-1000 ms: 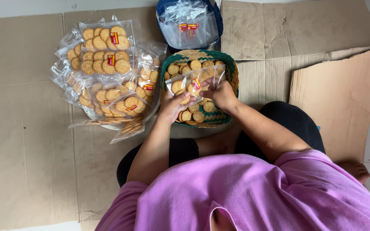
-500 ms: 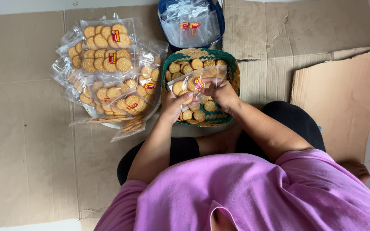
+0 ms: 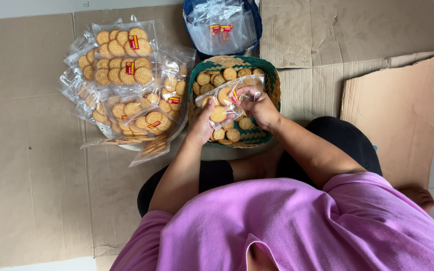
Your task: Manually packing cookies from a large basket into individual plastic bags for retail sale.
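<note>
Seen from above, a person in a pink shirt and dark trousers sits on flattened cardboard (image 3: 31, 165) spread over the floor. Both hands meet over a green and tan woven basket (image 3: 273, 86) just in front of the knees, which holds loose round golden biscuits (image 3: 233, 134). The left hand (image 3: 203, 124) pinches a single biscuit (image 3: 218, 114) between thumb and fingers, at the lower edge of a clear plastic bag (image 3: 227, 96). The right hand (image 3: 260, 106) is closed on the other side of that same bag, holding it up above the basket. The bag is partly filled with biscuits and bears a small red and yellow label. To the left of the basket, touching its side, lies a heap of filled biscuit bags (image 3: 126, 85), each clear with the same kind of label, piled on a white plate whose rim barely shows. Beyond the basket, at the top edge, stands a blue bag (image 3: 255, 20) stuffed with empty clear packets (image 3: 221, 27). A loose cardboard sheet (image 3: 403, 115) lies to the right.
</note>
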